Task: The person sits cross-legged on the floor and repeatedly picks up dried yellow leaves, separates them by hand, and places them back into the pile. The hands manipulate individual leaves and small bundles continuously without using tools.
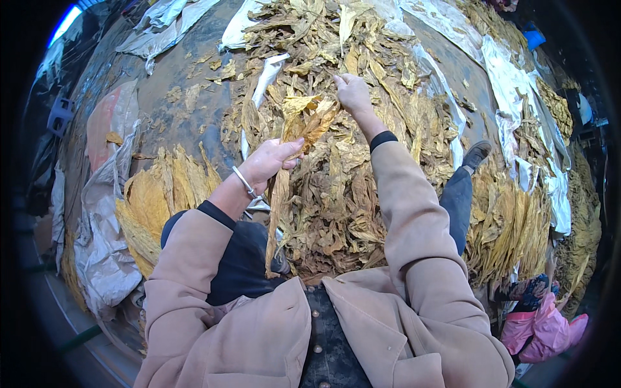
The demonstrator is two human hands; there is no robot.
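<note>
My left hand (pixel 274 157) grips a few dried yellow-brown tobacco leaves (pixel 315 123). Their broad, curled ends fan out above my fingers, and a long narrow part hangs below the fist toward my lap. Just beyond those leaf ends is my right hand (pixel 354 92), raised over the pile with its fingers curled together. Whether anything thin is pinched in it cannot be made out. Beneath both hands spreads a large heap of crumpled tobacco leaves (pixel 339 194), browner near my body.
Flatter yellow leaves (pixel 160 189) are stacked by my left knee, and another leaf stack (pixel 509 223) lies beyond my right leg. White plastic sheeting (pixel 509 97) and a woven sack (pixel 109 126) lie around. A person in pink (pixel 543 325) is at the lower right.
</note>
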